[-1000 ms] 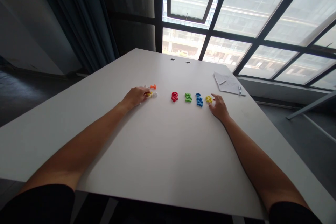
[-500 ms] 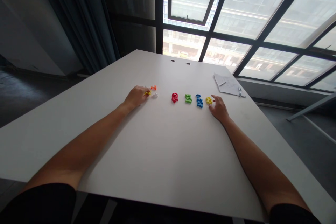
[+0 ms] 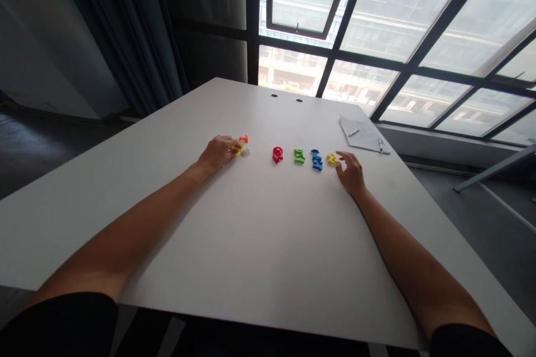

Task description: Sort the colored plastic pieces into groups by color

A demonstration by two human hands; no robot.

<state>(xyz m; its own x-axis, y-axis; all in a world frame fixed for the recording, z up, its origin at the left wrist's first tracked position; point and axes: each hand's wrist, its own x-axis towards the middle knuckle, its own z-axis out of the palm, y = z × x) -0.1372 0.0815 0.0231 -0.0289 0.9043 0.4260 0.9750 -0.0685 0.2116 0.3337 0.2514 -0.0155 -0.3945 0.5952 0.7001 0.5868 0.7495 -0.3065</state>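
Small plastic puzzle pieces lie in a row on the white table (image 3: pixel 259 245). My left hand (image 3: pixel 218 152) rests on the table with its fingers curled on a small yellow piece (image 3: pixel 237 149), beside an orange piece (image 3: pixel 243 138) and a white piece (image 3: pixel 246 151). To the right lie a red piece (image 3: pixel 277 154), a green piece (image 3: pixel 298 156), a blue piece (image 3: pixel 317 160) and another yellow piece (image 3: pixel 331 159). My right hand (image 3: pixel 350 170) lies just right of that yellow piece, fingers spread, fingertips close to it, holding nothing.
A sheet of paper (image 3: pixel 362 134) with a pen (image 3: pixel 380 144) lies at the table's far right. Two cable holes (image 3: pixel 286 98) sit near the far edge. Large windows stand behind the table, dark curtains (image 3: pixel 138 33) to the left.
The white piece by my left hand has shifted slightly nearer the fingers. My right hand has drawn a little away from the yellow piece. Otherwise the arms hold their places.
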